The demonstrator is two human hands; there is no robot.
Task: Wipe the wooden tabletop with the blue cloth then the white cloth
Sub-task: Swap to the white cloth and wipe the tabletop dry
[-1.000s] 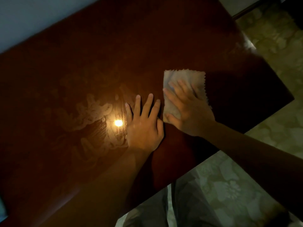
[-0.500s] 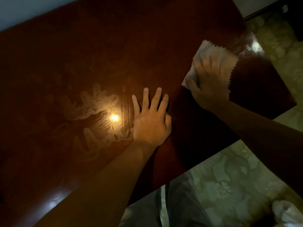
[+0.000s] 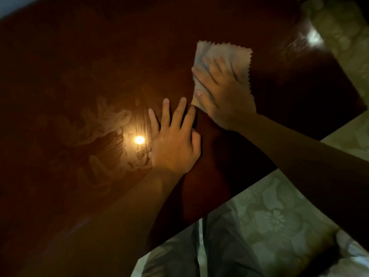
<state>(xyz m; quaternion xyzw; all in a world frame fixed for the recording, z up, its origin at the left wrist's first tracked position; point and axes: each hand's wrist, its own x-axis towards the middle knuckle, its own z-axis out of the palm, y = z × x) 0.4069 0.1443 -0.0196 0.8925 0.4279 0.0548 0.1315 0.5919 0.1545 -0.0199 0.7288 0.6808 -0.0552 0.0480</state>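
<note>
Dark glossy wooden tabletop, hazy smears left of centre around a bright light reflection. On it: 1 pale cloth with zigzag edges, lying flat, and 2 hands resting on top.

I see cloth lying flat on desk, right part of top, near far right corner. Colour pale, whitish-grey in dim light; cannot tell more. Edges zigzag-cut, near-square shape, lower part hidden under my right hand. Desk dark red-brown wood, glossy, one bright lamp reflection and pale hazy smears on left-centre; right side looks cleaner, darker.
</note>
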